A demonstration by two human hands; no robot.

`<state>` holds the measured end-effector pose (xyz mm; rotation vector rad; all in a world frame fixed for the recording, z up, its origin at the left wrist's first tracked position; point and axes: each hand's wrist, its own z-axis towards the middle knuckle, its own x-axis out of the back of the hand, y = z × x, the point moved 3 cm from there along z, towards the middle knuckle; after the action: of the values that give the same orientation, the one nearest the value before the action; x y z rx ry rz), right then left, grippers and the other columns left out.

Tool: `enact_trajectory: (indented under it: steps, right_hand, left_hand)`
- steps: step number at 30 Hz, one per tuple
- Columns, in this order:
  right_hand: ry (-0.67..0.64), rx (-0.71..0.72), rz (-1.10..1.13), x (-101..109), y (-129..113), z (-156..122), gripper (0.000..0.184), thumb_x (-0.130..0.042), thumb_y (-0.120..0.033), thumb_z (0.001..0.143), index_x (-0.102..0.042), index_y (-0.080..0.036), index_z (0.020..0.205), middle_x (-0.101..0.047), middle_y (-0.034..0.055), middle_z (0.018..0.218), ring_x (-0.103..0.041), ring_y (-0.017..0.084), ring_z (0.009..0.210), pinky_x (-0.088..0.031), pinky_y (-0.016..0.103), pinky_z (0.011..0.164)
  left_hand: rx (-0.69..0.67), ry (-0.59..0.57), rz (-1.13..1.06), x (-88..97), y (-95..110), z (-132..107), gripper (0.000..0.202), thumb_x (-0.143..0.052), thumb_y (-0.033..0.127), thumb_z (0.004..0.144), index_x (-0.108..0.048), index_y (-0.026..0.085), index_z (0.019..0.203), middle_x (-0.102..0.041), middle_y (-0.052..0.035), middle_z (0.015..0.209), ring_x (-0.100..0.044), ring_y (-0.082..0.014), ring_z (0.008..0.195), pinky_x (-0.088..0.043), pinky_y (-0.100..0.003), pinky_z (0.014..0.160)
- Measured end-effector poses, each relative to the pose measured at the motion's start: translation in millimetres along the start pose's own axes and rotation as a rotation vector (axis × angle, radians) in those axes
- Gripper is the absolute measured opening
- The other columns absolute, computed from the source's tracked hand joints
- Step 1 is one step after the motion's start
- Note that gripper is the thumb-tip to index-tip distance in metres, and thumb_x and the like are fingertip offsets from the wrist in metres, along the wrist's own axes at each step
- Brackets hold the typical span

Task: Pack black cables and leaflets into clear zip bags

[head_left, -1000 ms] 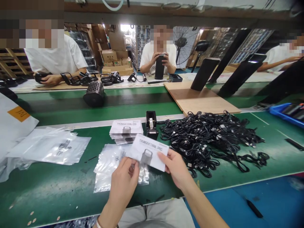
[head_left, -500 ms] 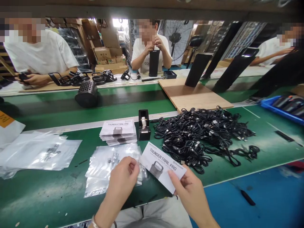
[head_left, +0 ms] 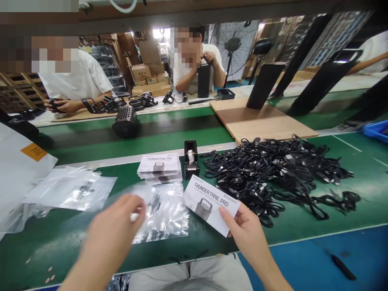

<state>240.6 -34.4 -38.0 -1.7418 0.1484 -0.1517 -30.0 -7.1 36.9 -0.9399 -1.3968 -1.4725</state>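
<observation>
My right hand [head_left: 247, 232] pinches a white "Thunder Trail Pro" booklet [head_left: 210, 204] by its lower right corner, holding it just above the green table. My left hand [head_left: 113, 230] is blurred by motion, fingers curled near the left edge of a small pile of clear plastic bags [head_left: 163, 212]; whether it holds a bag is unclear. A stack of the same booklets [head_left: 160, 167] lies behind the bags. Beside it stands a black tape dispenser [head_left: 191, 159].
A big heap of black cables [head_left: 273, 173] lies to the right. More clear bags [head_left: 71, 190] lie at the left. A black perforated cylinder [head_left: 125, 120] lies on the conveyor. Two people work across the belt. A wooden board [head_left: 260, 123] holds black columns.
My left hand has let go of the booklet and swung left and down over the bags, blurred. My right hand keeps the booklet, now held lower and to the right.
</observation>
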Motion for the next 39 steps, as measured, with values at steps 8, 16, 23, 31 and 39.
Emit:
enact_trajectory:
  steps: [8,16,23,31,39]
  right_hand:
    - [0.040,-0.026,-0.029,-4,6,-11,0.031,-0.055,-0.042,0.076,-0.058,-0.017,0.094,-0.060,0.0020,0.063,-0.049,0.013,0.048,-0.035,0.021,0.036]
    - [0.113,0.338,-0.586,-8,4,-15,0.028,-0.048,-0.036,0.081,-0.043,-0.020,0.059,-0.039,-0.0057,0.046,-0.036,0.009,0.043,-0.030,0.021,0.042]
    - [0.099,0.394,-0.703,-2,1,-15,0.025,-0.047,-0.035,0.083,-0.047,-0.020,0.063,-0.041,-0.0051,0.047,-0.037,0.010,0.042,-0.030,0.020,0.042]
    - [0.123,0.440,-0.746,6,-9,-25,0.025,-0.045,-0.032,0.085,-0.042,-0.021,0.063,-0.045,-0.0045,0.048,-0.039,0.009,0.040,-0.031,0.020,0.041]
    - [0.151,0.471,-0.798,17,-18,-35,0.026,-0.044,-0.032,0.085,-0.044,-0.020,0.062,-0.044,-0.0045,0.049,-0.036,0.008,0.041,-0.029,0.019,0.041]
  left_hand:
    - [-0.027,-0.240,-0.079,-98.9,46,8,0.012,-0.044,0.018,0.073,-0.050,0.020,0.064,-0.056,0.0025,0.058,-0.052,-0.0136,0.055,-0.033,-0.022,0.052]
    - [0.030,-0.257,-0.157,-87.8,50,2,0.012,-0.041,0.019,0.074,-0.050,0.022,0.065,-0.054,0.0053,0.052,-0.054,-0.0125,0.051,-0.035,-0.021,0.051]
    - [0.123,-0.287,-0.315,-86.7,47,-4,0.013,-0.044,0.028,0.075,-0.055,0.022,0.070,-0.055,0.0057,0.047,-0.057,-0.0146,0.051,-0.039,-0.022,0.052]
    - [0.084,-0.274,-0.373,-93.5,58,-5,0.012,-0.046,0.028,0.075,-0.053,0.022,0.067,-0.055,0.0053,0.052,-0.055,-0.0133,0.052,-0.040,-0.022,0.052]
    - [-0.006,-0.205,-0.404,-104.6,74,-13,0.010,-0.045,0.025,0.078,-0.050,0.022,0.069,-0.054,0.0016,0.073,-0.055,-0.0139,0.063,-0.042,-0.025,0.057]
